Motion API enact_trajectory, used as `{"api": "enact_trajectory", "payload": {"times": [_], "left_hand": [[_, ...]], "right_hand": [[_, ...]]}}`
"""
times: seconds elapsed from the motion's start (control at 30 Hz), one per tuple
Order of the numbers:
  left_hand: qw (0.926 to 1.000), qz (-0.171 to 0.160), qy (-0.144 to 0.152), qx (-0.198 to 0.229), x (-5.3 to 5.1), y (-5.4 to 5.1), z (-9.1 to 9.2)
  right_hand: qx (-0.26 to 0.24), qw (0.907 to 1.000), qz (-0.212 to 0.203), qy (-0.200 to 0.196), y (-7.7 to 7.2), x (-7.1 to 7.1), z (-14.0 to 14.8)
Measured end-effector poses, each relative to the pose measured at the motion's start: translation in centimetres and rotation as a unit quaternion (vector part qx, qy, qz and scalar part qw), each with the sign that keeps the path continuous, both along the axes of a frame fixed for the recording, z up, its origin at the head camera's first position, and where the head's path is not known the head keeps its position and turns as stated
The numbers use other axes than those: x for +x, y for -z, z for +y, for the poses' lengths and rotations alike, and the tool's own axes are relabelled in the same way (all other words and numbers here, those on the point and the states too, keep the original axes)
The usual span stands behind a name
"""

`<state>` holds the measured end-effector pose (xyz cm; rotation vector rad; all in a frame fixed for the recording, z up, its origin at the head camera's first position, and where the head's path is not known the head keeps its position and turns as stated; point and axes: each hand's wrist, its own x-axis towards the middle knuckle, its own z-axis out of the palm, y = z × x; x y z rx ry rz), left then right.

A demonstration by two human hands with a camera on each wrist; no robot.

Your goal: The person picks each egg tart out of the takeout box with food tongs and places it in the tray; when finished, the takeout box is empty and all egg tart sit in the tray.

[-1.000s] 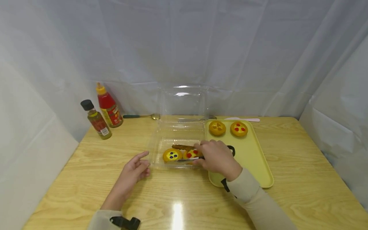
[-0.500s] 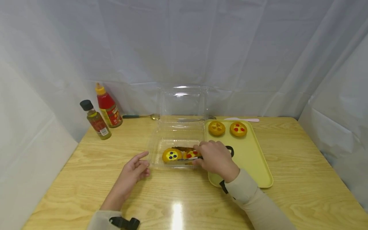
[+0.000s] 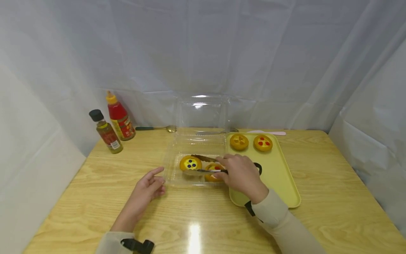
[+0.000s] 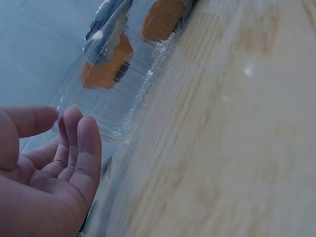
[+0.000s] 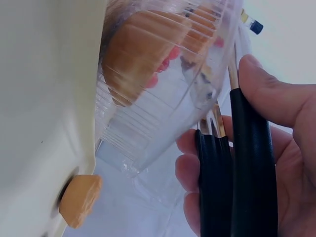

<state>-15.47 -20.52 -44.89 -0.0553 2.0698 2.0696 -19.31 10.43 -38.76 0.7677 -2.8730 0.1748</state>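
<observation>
My right hand (image 3: pixel 242 174) grips black-handled metal tongs (image 5: pixel 252 163), with the thumb on one arm and fingers around the other. The tongs' ends lie on both sides of a tart with blue dots (image 3: pixel 190 163), which sits within the clear plastic clamshell box (image 3: pixel 200 146). Partly under the tongs is a tart with red pieces (image 3: pixel 211 175), also in the box. At the box's left edge is my left hand (image 3: pixel 147 190), its fingertips touching the rim and its other fingers loosely bent. The box's lid stands raised at the back.
A yellow tray (image 3: pixel 279 176) right of the box bears two more tarts (image 3: pixel 239 142) near its far edge. A red sauce bottle (image 3: pixel 122 120) and an oil bottle (image 3: pixel 109 135) stand back left. A spoon (image 3: pixel 155 128) and a pink utensil (image 3: pixel 276 133) lie along the back.
The tongs and the blue-dotted tart have shifted slightly away from me, apart from the red tart. My right hand moved a little with them. The left hand has stayed in place.
</observation>
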Motion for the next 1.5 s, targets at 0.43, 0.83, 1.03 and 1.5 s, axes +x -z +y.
{"api": "enact_trajectory", "payload": {"times": [0.43, 0.83, 1.03, 1.5], "left_hand": [[1.0000, 0.000, -0.005, -0.001, 0.1, -0.3, 0.2], [0.9999, 0.013, 0.002, -0.009, 0.1, 0.1, 0.0], [0.9998, 0.014, 0.007, -0.010, 0.0, 0.1, 0.0], [0.9998, 0.015, 0.005, -0.012, 0.0, 0.2, 0.1]], "right_hand": [[-0.054, 0.9970, 0.055, 0.005, -0.9, 1.4, 2.4], [-0.072, 0.9930, 0.091, 0.023, -1.6, 2.7, 6.2], [-0.081, 0.9919, 0.086, 0.045, -1.9, 3.1, 8.0], [-0.085, 0.9878, 0.071, 0.109, -1.9, 2.6, 11.2]]}}
